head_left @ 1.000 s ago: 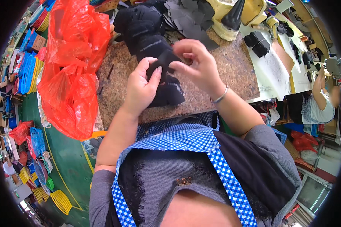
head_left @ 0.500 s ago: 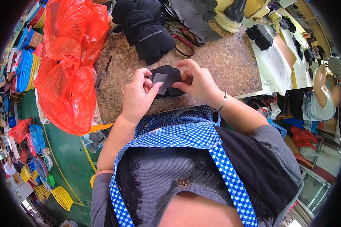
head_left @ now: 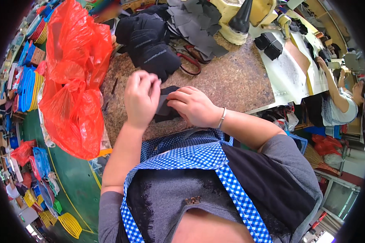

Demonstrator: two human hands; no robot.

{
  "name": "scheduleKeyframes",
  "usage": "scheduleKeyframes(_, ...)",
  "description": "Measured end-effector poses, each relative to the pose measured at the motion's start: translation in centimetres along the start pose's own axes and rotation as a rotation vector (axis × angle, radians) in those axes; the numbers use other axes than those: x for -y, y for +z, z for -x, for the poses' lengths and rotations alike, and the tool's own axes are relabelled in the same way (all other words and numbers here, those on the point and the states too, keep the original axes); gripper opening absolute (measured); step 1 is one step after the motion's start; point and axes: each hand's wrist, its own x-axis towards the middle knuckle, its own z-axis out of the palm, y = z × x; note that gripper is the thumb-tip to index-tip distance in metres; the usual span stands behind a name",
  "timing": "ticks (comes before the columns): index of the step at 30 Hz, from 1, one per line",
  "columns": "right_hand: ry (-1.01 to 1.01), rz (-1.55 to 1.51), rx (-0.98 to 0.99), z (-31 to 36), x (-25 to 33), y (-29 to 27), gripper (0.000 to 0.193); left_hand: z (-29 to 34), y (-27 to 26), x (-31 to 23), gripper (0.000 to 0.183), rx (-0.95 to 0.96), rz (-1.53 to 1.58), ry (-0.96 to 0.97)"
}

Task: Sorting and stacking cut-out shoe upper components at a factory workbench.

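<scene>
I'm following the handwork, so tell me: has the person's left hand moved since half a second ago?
Yes. Judged against the pile of black pieces, the left hand has moved forward, closer to that pile.

One head-worn fisheye looks down — close above left hand (head_left: 142, 96), right hand (head_left: 195, 106) and worktop (head_left: 235, 81).

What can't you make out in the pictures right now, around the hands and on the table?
All in the head view:
Gray patch: right part hidden by the right hand.
Black piece: partly covered by the gray patch and right hand.
Left hand: fingertips blurred; whether they hold anything is unclear.
Red-handled tool: far end hidden beneath heaped gray pieces.
Black cone: tip cut off by the top edge.
</scene>
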Motion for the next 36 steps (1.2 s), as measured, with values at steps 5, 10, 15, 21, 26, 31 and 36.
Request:
scheduleKeyframes(5,0.122,-0.137,-0.224,-2.1,-2.6,-1.3,0.015,-3.4,2.7,4.0,0.030,0.011,-0.175,-0.063)
scheduleKeyframes(10,0.622,0.146,-0.348,-4.6,-11.7,-5.0,0.025,-3.6,4.1,4.4,0.036,-0.148,-0.122,-0.088)
scheduleKeyframes(15,0.905,0.253,-0.035,-6.2,-16.8,-5.7,0.047,-3.8,4.0,5.5,0.036,0.064,0.033,-0.322)
scheduleKeyframes(21,0.986,0.153,-0.117,-5.8,-18.0,-4.6,0.046,-4.6,3.3,4.3,0.027,0.157,0.130,-0.461)
scheduleKeyframes(26,0.987,0.095,-0.156,-5.9,-17.7,-4.0,0.042,-3.1,3.3,4.0,0.020,0.074,0.133,-0.357)
scheduleKeyframes(31,1.040,0.163,-0.130,-5.7,-17.3,-5.0,0.036,-2.4,-0.4,4.2,0.010,-0.054,0.879,-0.708)
scheduleKeyframes(36,1.032,0.083,-0.095,-5.3,-19.0,-5.2,0.032,-1.0,-3.5,-1.1,0.022,0.123,1.232,-0.794)
